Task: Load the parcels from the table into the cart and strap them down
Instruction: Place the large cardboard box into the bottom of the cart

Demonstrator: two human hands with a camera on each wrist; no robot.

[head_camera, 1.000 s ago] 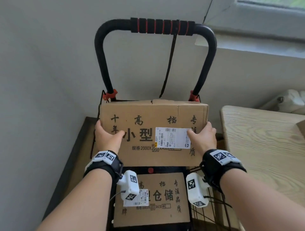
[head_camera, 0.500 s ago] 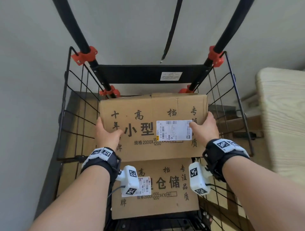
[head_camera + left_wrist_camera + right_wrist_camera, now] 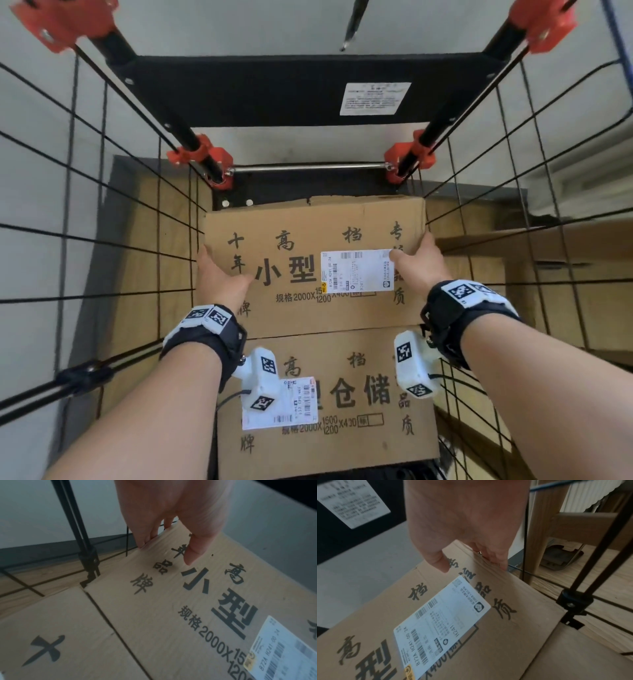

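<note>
A brown cardboard parcel (image 3: pixel 294 246) with a white shipping label (image 3: pixel 356 270) sits low inside the black wire cart (image 3: pixel 274 92). My left hand (image 3: pixel 222 270) grips its left edge, thumb on top and fingers down the side. My right hand (image 3: pixel 412 253) grips the right edge the same way. The left wrist view shows the left hand (image 3: pixel 169 547) on the parcel (image 3: pixel 188 601). In the right wrist view the right hand (image 3: pixel 472 563) holds the parcel (image 3: pixel 488 649) near its label (image 3: pixel 441 616). A second parcel (image 3: pixel 342 442) lies lower at the near end, and the held one overlaps its far edge. A black strap (image 3: pixel 352 24) dangles above.
Wire side walls (image 3: pixel 102 219) stand close on both sides of the parcel. Red clamps (image 3: pixel 202 154) hold the handle posts at the back. A wooden table leg (image 3: pixel 537 534) and a radiator (image 3: pixel 590 493) stand right of the cart. A dark object (image 3: pixel 559 555) lies on the wooden floor.
Both hands have lowered the parcel from handle height down between the wire walls, onto the far edge of the lower parcel. The grip has stayed the same.
</note>
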